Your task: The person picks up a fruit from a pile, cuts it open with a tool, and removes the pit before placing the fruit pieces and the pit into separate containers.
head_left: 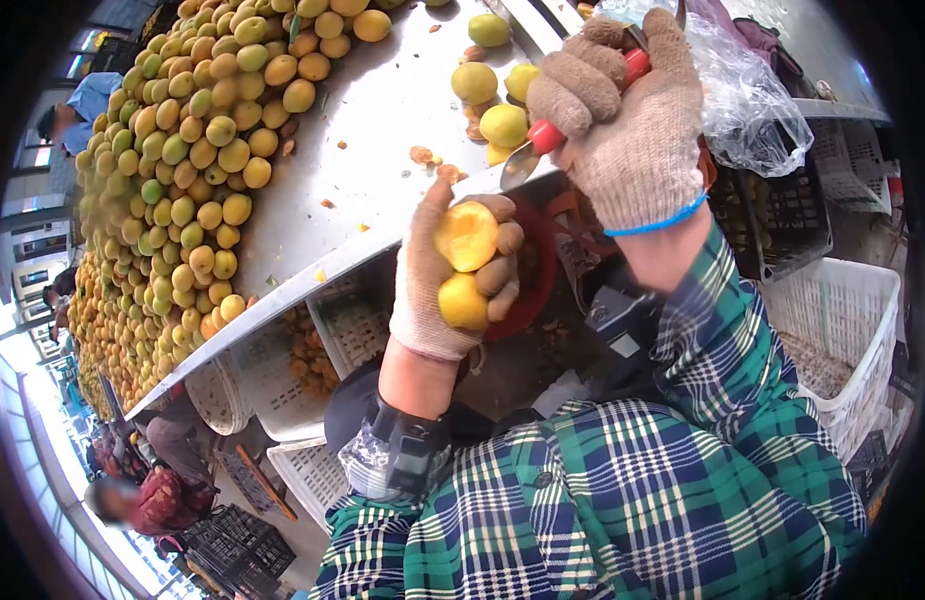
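Observation:
My left hand (pixel 415 275), in a knitted work glove, is closed around yellow apricot flesh just off the table's front edge. The upper piece is a cut apricot half (pixel 467 237) with its hollow facing up. Below it in the same palm sits another rounded apricot piece (pixel 464 302). My right hand (pixel 623 130), gloved with a blue cuff edge, grips a red-handled spoon (pixel 521 167). Its metal bowl points down and left, above and apart from the fruit in my left hand. Several whole apricots (pixel 475 83) lie on the table beside my right hand.
A big heap of apricots (pixel 213 130) covers the left of the metal table (pixel 373 120). Clear plastic bags (pixel 753 110) lie at the right. A red tub (pixel 531 265) stands below my hands. White crates (pixel 833 330) stand around; other people (pixel 153 500) are at the left.

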{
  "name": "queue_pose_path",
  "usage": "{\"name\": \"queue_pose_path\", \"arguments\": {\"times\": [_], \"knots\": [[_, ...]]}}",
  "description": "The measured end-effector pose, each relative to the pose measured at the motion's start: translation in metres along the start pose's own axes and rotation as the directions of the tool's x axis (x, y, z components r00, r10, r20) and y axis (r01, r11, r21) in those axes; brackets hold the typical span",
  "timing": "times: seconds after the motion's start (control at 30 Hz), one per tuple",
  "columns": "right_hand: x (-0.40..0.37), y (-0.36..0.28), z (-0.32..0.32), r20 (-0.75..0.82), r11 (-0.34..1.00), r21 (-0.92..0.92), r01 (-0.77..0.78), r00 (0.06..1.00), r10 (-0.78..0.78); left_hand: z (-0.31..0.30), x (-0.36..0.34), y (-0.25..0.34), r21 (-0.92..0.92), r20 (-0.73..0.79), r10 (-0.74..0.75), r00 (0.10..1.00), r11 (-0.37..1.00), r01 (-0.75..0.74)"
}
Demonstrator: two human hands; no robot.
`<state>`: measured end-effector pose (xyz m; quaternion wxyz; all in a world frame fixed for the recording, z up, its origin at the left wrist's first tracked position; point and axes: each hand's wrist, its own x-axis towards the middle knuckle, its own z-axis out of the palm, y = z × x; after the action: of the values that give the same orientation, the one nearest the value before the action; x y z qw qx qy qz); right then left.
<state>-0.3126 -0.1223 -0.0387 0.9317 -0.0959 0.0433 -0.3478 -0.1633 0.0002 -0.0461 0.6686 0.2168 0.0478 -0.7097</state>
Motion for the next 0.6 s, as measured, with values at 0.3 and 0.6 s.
{"name": "queue_pose_path", "arguments": {"times": [0.3, 0.6], "knots": [[0.085, 0.002, 0.04, -0.154, 0.996, -0.073, -0.052, 0.987, 0.04, 0.011, -0.017, 0.006, 0.035, 0.008, 0.146, 0.989, 0.989, -0.146], [0.113, 0.012, -0.005, 0.071, 0.964, -0.073, -0.256, 0.963, 0.261, -0.076, -0.237, 0.046, 0.24, -0.365, 0.748, 0.555, 0.651, -0.72]]}}
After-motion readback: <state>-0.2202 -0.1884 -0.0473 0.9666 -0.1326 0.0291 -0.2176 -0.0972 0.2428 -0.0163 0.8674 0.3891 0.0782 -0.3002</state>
